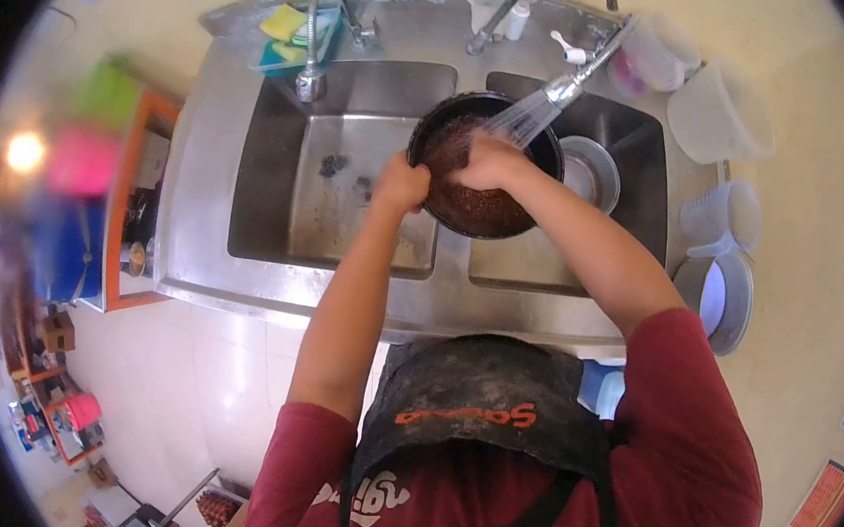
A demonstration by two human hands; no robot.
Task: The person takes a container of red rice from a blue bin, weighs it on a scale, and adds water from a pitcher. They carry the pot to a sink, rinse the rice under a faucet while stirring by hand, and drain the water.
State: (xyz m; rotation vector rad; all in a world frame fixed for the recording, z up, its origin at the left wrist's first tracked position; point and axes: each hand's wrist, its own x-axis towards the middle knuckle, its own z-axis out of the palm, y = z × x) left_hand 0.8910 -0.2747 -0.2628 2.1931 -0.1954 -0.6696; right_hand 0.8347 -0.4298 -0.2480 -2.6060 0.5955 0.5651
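The black bowl (pixel 453 106) is a little above the centre of the frame, over the divider between the two basins of the steel sink (pixel 240 278). It is partly filled with wet reddish-brown grains (pixel 482 211). The left hand (pixel 402 182) is closed tight on the left rim of the bowl and holds it. The right hand (pixel 492 163) is inside the bowl with bent fingers lying on the grains; I cannot tell if it grasps any. Water from the spray head (pixel 566 91) falls on this hand from the upper right. Just right of the bowl, a metal bowl (pixel 595 173) sits in the right basin. In the upper left, yellow and green sponges (pixel 287 31) lie beside a second tap (pixel 308 81). Clear plastic jugs (pixel 721 114) stand at the right edge.
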